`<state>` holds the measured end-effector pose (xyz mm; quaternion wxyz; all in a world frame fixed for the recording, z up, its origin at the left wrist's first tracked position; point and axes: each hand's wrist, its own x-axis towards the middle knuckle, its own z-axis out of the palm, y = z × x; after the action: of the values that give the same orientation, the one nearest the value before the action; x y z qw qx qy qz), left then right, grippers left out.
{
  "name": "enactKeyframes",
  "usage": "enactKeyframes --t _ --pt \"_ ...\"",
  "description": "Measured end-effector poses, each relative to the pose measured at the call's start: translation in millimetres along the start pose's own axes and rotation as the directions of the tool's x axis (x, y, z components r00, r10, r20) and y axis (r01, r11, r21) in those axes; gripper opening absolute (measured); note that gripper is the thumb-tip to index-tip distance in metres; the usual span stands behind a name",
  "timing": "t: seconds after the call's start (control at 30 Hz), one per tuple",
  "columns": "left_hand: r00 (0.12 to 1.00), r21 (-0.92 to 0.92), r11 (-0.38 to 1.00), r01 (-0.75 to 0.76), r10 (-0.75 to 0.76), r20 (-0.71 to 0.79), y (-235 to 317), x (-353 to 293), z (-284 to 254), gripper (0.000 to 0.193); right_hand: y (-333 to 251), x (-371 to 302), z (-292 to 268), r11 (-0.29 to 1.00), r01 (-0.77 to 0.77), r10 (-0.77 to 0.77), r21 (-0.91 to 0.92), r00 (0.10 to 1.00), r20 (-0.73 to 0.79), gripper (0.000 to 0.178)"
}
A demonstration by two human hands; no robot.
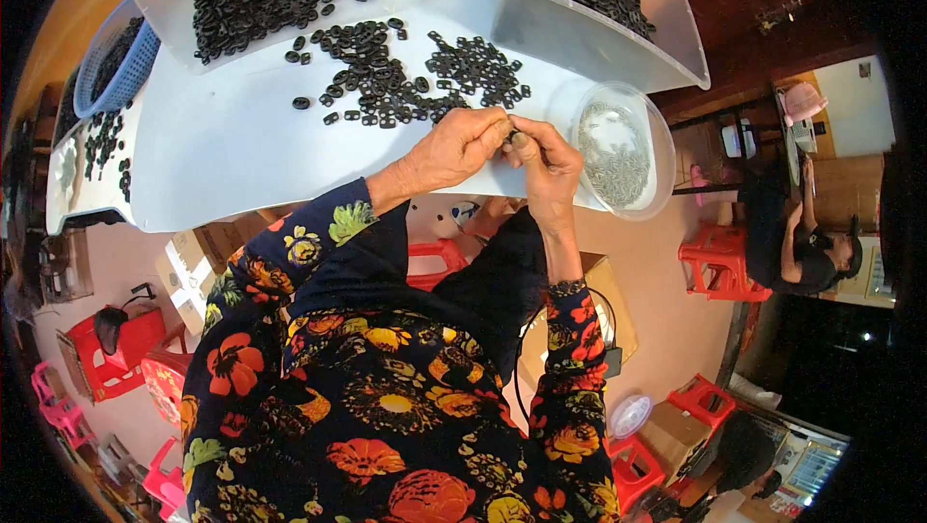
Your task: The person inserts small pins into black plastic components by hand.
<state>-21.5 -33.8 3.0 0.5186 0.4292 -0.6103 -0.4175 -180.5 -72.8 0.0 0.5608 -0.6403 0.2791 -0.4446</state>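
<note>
My left hand (456, 148) and my right hand (547, 158) meet over the table's near edge, fingertips pinched together. Between them shows a small black part (512, 136), mostly covered by the fingers, so its exact kind is hard to see. Just beyond my hands lie loose small black plastic parts, some a heap of oval pieces (365, 64), others a heap of squarish pieces with holes (478, 69). Close to my right hand stands a round clear tub (660, 151) that holds many small silvery metal pieces (615, 156).
Two translucent bins, a left bin (154, 1) and a right bin (599, 45), stand at the back, full of black parts. A blue basket (121, 74) sits far left. Red stools (715, 262) and other people, one a person in black (806, 253), are around the room.
</note>
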Motion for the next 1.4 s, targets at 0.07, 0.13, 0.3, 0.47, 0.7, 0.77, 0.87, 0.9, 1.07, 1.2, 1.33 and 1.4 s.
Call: enactKeyframes --t 0.07,0.13,0.3,0.47,0.7,0.77,0.87,0.9,1.07,1.2,1.33,1.4 --pt "1.0 -0.009 1.0 -0.014 0.014 -0.012 4.7 1.0 -0.6 0.028 1.3 1.4 1.5 0.998 -0.02 0.02 0.055 1.0 -0.004 0.018" --pt "1.0 0.007 1.0 0.005 -0.006 0.003 5.3 1.4 -2.5 0.025 1.2 3.1 3.8 0.994 -0.015 0.016 0.113 1.0 -0.011 0.014" --pt "0.998 0.03 0.999 -0.039 0.041 -0.044 -0.7 2.0 0.0 0.021 -4.0 5.4 5.4 0.996 -0.075 0.081 0.05 0.989 -0.121 0.012" --pt "0.999 -0.015 1.0 -0.021 0.02 -0.048 -0.1 -3.9 0.8 0.018 -50.2 37.6 5.5 0.974 0.02 -0.058 -0.227 0.985 -0.163 0.011" --pt "0.996 0.05 0.999 0.009 -0.014 0.094 4.5 -20.6 6.2 0.017 -88.6 131.1 -16.7 0.941 0.321 -0.339 -0.109 0.908 -0.247 0.011" --pt "0.997 0.017 0.999 0.035 -0.036 0.066 7.8 -24.7 4.3 0.017 -81.6 128.0 -0.9 0.947 0.29 -0.317 -0.14 0.918 -0.239 0.012" --pt "0.999 0.009 0.999 0.038 -0.038 0.033 3.2 -27.0 3.6 0.017 -57.5 102.5 23.8 0.967 0.078 -0.091 -0.241 0.995 -0.043 0.011" --pt "0.999 0.036 0.999 0.011 -0.013 0.03 1.3 -26.6 4.9 0.017 -44.4 100.8 24.7 0.968 0.072 -0.084 -0.241 0.996 -0.04 0.011" --pt "1.0 0.013 1.0 0.009 -0.009 -0.002 10.2 -22.2 6.0 0.014 -26.6 99.2 40.1 0.779 0.108 0.101 -0.618 0.95 0.294 0.01" --pt "1.0 0.042 0.999 0.003 -0.003 0.01 12.5 -20.8 5.2 0.013 -14.3 105.7 44.4 0.641 0.316 -0.021 -0.699 0.918 0.396 0.017" --pt "0.997 0.074 0.994 -0.076 0.077 -0.008 9.8 -21.5 7.2 0.013 -15.5 112.2 33.5 0.647 0.287 -0.025 -0.707 0.934 0.356 0.018" --pt "0.999 0.057 0.998 -0.037 0.037 0.007 11.7 -21.4 7.1 0.012 -11.3 111.2 27.7 0.58 0.305 0.046 -0.755 0.914 0.404 0.016"
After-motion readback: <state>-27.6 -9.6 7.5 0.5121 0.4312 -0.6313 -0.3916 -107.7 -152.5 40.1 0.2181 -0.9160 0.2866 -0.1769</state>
